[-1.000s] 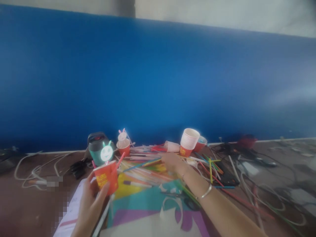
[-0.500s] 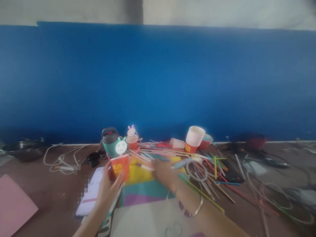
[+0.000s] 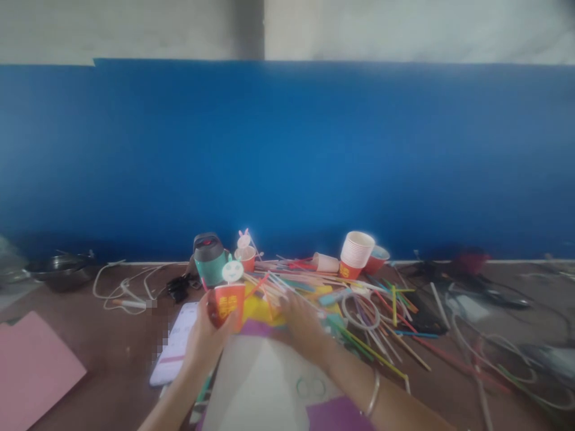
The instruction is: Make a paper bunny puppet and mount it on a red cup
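My left hand (image 3: 211, 332) is wrapped around an orange-red paper cup (image 3: 230, 303) with yellow lettering. A pale round animal face with ears (image 3: 232, 271) rises above the cup's rim. To the right, my right hand (image 3: 303, 326) lies over the far edge of the paper stack, fingers stretched out and slightly blurred. Beneath and beyond its fingertips are yellow paper (image 3: 258, 308) and loose coloured sticks (image 3: 287, 281). Below both hands spreads a white sheet (image 3: 256, 383) with purple paper (image 3: 336, 414) and two small green rings (image 3: 309, 388).
At the back stand a teal-and-grey bottle (image 3: 210, 260), another cup with a pink rabbit face (image 3: 245, 254) and a stack of cups (image 3: 356, 254). A phone (image 3: 175, 347) lies left of the papers, pink paper (image 3: 40, 371) further left. White tubing (image 3: 467, 341) and cables clutter the right.
The white sheet and a purple piece now reach farther up, covering teal paper that showed before. My right hand's fingers have flattened out. My left hand still holds the cup; the whole view has shifted slightly.
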Action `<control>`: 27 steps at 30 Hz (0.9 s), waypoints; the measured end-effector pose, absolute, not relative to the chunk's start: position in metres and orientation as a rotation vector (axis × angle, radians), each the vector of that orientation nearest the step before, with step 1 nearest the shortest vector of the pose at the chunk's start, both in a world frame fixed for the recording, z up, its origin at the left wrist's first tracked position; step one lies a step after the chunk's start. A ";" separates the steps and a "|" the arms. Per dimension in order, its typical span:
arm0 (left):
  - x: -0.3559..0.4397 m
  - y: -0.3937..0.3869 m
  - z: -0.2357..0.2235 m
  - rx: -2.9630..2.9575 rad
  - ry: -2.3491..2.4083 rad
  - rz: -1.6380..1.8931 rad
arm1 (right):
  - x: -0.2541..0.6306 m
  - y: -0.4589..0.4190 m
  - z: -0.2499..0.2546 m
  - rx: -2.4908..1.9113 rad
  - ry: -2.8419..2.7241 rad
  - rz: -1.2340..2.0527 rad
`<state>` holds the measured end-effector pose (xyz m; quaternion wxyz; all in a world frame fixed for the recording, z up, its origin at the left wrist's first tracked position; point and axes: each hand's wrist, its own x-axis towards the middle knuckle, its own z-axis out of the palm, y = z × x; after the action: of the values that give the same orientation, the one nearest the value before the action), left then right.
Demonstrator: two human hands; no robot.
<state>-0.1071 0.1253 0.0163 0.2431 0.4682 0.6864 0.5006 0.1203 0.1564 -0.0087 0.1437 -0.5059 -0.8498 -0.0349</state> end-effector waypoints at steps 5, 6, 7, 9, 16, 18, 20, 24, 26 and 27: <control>-0.099 0.123 0.022 1.389 1.955 1.182 | 0.123 0.157 0.010 -1.403 -2.465 -0.083; -0.097 0.123 0.021 1.407 1.973 1.162 | 0.124 0.155 0.016 -1.434 -2.461 -0.069; -0.096 0.123 0.020 1.428 1.988 1.142 | 0.126 0.153 0.022 -1.478 -2.448 -0.058; -0.096 0.122 0.020 1.488 1.993 1.108 | 0.131 0.149 0.033 -1.579 -2.390 -0.032; -0.099 0.116 0.025 1.757 2.070 1.219 | 0.151 0.138 0.045 -1.615 -2.359 0.193; -0.094 0.113 0.029 1.964 1.990 1.300 | 0.153 0.136 0.042 -1.626 -2.409 0.191; -0.085 0.109 0.036 2.176 1.819 1.287 | 0.151 0.136 0.038 -1.632 -2.491 0.161; -0.059 0.096 0.056 2.403 1.548 0.982 | 0.140 0.144 0.034 -1.663 -2.636 0.137; -0.043 0.085 0.060 2.452 1.500 0.766 | 0.134 0.150 0.036 -1.624 -2.636 0.132; -0.035 0.079 0.058 2.476 1.459 0.629 | 0.133 0.152 0.039 -1.612 -2.632 0.133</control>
<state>-0.0353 0.0791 0.0580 0.0995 0.8375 0.4935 0.2126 0.1325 0.1523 0.0387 0.0259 -0.5216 -0.8517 0.0432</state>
